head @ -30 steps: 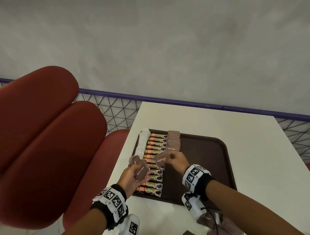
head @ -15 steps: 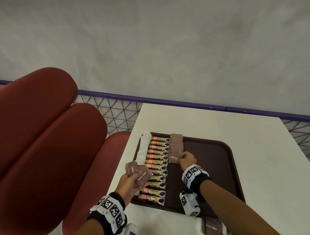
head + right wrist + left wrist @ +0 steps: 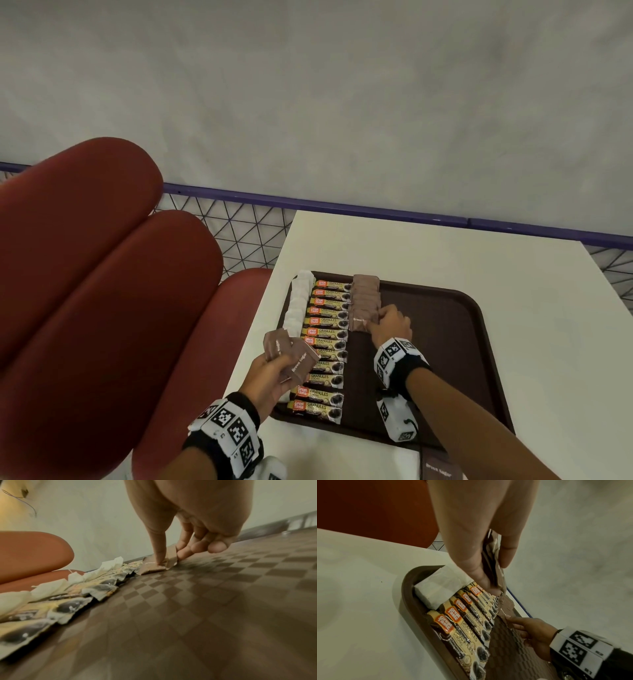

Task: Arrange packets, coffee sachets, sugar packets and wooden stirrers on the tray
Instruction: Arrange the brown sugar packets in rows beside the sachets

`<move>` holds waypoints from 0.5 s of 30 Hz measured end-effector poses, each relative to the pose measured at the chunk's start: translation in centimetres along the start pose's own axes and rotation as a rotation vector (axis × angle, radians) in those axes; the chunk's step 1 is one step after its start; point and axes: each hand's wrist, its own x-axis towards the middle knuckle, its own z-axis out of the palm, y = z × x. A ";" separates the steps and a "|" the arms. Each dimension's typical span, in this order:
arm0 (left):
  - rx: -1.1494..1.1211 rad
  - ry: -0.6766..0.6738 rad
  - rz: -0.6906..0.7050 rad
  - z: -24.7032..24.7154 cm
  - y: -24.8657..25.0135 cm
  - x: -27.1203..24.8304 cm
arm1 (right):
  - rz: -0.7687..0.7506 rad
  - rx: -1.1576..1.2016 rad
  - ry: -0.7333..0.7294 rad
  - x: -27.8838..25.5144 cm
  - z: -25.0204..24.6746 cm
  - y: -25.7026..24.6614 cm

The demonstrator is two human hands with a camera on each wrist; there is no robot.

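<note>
Nearest the person, at the near edge of the table [image 3: 394, 246], a dark box [image 3: 440, 471] printed "Brown Sugar" shows only in part. Just beyond it lies the brown tray [image 3: 472, 359], its right half bare.

Over the tray's near left corner the left hand [image 3: 270, 375] holds a small fan of brown sugar packets [image 3: 291, 354] off the surface, thumb on one face and fingers curled on the other, as the left wrist view shows. Beneath it, down the tray's left side, runs a column of white packets [image 3: 297, 308], and just right of those a column of coffee sachets [image 3: 323, 346] laid side by side from the near rim to the far one.

Farther in, the right hand [image 3: 390, 325] is down at the near end of a third column, the brown sugar row [image 3: 364, 301], which starts at the far rim and reaches about halfway toward the near rim. The right wrist view shows the forefinger [image 3: 158, 550] pressing on the newest packet [image 3: 154, 566], with the other fingers curled at its right edge; whether it pinches the packet or only pushes it I cannot tell.

So the step in hand appears to be laying the sugar column. The next move likely calls for squaring this packet against the sachets, then drawing one packet from the fan and laying it just nearer. No wooden stirrers are in view.
</note>
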 end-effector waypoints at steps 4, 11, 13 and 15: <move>0.043 0.029 0.020 0.3 0.0 -0.4 | -0.042 0.059 0.074 -0.6 -0.5 0.5; 0.038 0.058 0.074 1.3 0.1 -1.0 | -0.287 0.352 -0.215 -3.4 -1.3 0.6; 0.047 0.058 0.085 1.8 0.1 -1.3 | -0.323 0.472 -0.346 -5.1 -1.9 0.0; 0.062 0.060 0.093 2.3 0.0 -1.5 | -0.344 0.539 -0.485 -6.4 -2.3 -0.6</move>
